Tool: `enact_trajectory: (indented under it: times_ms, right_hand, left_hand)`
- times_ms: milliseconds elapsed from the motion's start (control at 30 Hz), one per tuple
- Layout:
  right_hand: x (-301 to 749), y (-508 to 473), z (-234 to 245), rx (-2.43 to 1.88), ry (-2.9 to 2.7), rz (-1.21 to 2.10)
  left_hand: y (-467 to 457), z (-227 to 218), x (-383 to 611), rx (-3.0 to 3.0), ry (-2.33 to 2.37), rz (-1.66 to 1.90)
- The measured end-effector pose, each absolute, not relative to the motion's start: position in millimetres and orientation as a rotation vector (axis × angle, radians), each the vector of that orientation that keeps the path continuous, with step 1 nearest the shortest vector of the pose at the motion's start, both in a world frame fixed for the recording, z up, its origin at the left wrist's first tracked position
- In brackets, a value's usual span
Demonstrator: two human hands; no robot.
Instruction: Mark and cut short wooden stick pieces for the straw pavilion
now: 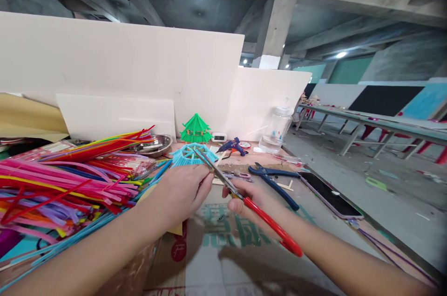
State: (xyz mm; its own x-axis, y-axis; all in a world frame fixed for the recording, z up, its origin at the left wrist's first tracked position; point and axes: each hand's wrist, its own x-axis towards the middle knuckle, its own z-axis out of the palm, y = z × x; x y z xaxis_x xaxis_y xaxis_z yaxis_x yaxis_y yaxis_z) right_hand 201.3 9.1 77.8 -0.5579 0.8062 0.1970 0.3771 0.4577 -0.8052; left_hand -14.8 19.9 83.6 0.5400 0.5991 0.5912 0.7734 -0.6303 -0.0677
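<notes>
My left hand (185, 186) is closed at the near edge of a light-blue pipe-cleaner roof frame (181, 156), with its fingertips hidden behind the hand. The frame has spokes meeting at its middle and a fringed edge. My right hand (249, 198) grips long-nose pliers (268, 223) with red handles. Their slim metal jaws reach across to the light-blue frame, and the tips overlap its spokes. Whether the tips pinch a strand cannot be made out. Behind the frame stands a small green pipe-cleaner pavilion (196, 128).
Bundled pipe cleaners (66, 184) cover the left side, beside a metal bowl (155, 144). A glue gun (233, 146), small digital clock (219, 136) and plastic jar (275, 130) stand at the back. Blue cutters (275, 182) and a phone (330, 193) lie right. White boards (122, 58) rise behind.
</notes>
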Motion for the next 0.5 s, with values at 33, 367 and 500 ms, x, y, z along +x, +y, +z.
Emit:
enact_trajectory:
  times_ms: [33,367,500]
  right_hand:
    - [200,12,78,-0.969,-2.138,0.973]
    - [200,12,73,-0.989,-2.247,0.819]
    - [203,8,74,-0.934,-2.27,0.814]
  left_hand:
    - [22,83,-16,-2.427,-1.132,-0.764]
    - [20,84,-19,-2.188,-0.922,-0.585]
    - [14,86,-17,-2.242,-0.81,-0.551]
